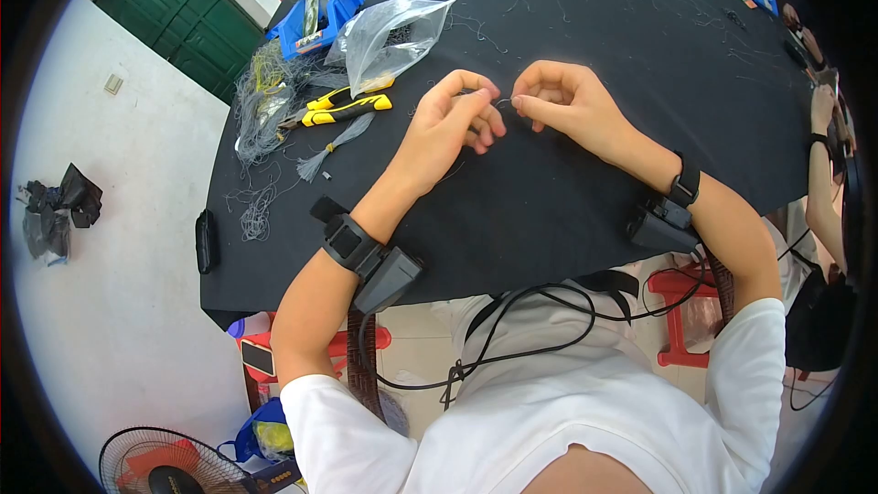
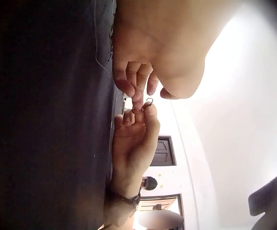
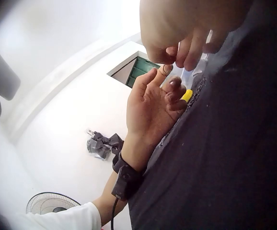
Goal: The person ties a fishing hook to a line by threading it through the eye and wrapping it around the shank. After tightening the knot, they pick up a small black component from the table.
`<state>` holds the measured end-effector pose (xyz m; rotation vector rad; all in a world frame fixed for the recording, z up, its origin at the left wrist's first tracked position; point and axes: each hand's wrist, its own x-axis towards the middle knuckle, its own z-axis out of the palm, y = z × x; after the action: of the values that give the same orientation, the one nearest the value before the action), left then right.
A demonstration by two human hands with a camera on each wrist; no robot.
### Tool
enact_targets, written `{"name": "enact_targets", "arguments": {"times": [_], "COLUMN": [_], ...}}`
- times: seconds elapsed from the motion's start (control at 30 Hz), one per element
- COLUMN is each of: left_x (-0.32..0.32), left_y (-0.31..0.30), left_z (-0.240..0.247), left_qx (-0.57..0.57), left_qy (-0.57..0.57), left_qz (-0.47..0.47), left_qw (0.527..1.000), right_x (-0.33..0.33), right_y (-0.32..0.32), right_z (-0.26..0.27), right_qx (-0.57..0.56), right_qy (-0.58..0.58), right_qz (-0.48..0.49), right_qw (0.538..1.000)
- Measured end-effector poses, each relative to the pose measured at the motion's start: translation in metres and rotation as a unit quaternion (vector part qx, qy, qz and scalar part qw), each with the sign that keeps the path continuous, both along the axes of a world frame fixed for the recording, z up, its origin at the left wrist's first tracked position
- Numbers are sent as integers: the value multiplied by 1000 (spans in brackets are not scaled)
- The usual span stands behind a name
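Note:
A small curved metal piece, like a hook (image 2: 149,101), sits at the thumb tip of my right hand (image 2: 136,143) in the left wrist view. In the head view my right hand (image 1: 581,114) pinches it between thumb and index finger. My left hand (image 1: 439,133) is just left of it, fingers loosely bent; in the right wrist view the left hand (image 3: 150,112) has its thumb and index tips apart, the index tip close to the right fingers. Whether a fine thread lies in the left fingers cannot be told.
Yellow-black pliers (image 1: 347,110), a tied thread bundle (image 1: 334,148) and tangled grey threads (image 1: 265,110) lie left on the black table (image 1: 549,220). Behind them are a clear plastic bag (image 1: 393,41) and a blue tray (image 1: 343,0). Another person's arm (image 1: 823,165) is at the right edge.

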<state>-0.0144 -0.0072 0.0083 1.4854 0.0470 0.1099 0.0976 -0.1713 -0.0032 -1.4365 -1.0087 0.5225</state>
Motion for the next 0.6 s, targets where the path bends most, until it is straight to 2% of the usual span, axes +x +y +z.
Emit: {"name": "enact_targets", "arguments": {"times": [0.1, 0.2, 0.5, 0.6], "left_x": [1, 3, 2, 7], "left_y": [0, 4, 3, 2], "left_z": [-5, -10, -8, -13], "left_qx": [128, 163, 204, 184], "left_qy": [-72, -73, -84, -146], "left_qz": [-13, 3, 49, 76], "left_qw": [989, 984, 974, 969], "right_x": [0, 0, -1, -1], "right_y": [1, 1, 1, 1], "right_z": [-1, -1, 1, 1], "right_qx": [4, 2, -7, 1], "right_qy": [4, 12, 8, 16], "right_qz": [2, 7, 17, 26], "right_qw": [1000, 1000, 1000, 1000]}}
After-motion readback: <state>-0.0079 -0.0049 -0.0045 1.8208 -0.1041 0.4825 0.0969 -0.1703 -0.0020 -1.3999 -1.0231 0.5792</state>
